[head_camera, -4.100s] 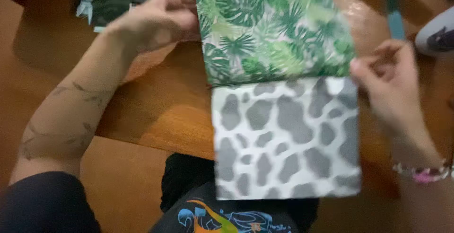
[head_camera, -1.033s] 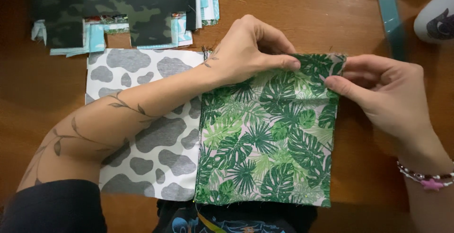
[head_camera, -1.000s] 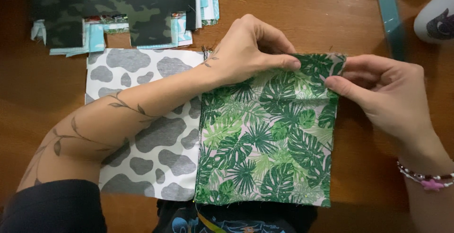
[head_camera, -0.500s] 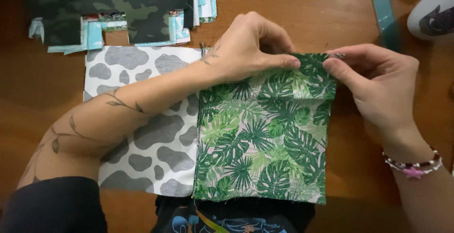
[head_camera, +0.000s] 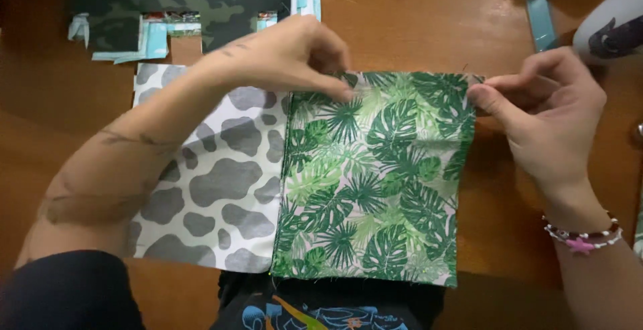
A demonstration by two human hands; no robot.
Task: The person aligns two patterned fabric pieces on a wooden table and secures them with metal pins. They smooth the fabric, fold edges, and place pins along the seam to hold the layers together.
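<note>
Head view, looking straight down. Wooden table [head_camera: 415, 28] filling the picture, brown and glossy. Green leaf-print fabric square [head_camera: 375, 182] lying flat at centre, lower edge at the near table edge. Grey-and-white cow-print fabric square [head_camera: 214, 189] just beside it on the left, edges meeting along one straight vertical line. Camouflage-print fabric [head_camera: 181, 2] at top left, well apart, with pale blue scraps [head_camera: 157, 38] showing at its lower edge. Left hand [head_camera: 281, 55] reaching across the cow-print square, fingers pressed together, fingertips pinching the top left corner of the leaf-print square where the two pieces meet. Right hand [head_camera: 542, 112] at the top right corner of the leaf-print square, thumb and forefinger pinching that corner, other fingers curled. Beaded bracelet [head_camera: 581, 235] with a pink star on the right wrist. Teal strip [head_camera: 539, 8] lying on the table at top right. White rounded object [head_camera: 613, 25] with a dark print at the far right, cut off by the frame.
</note>
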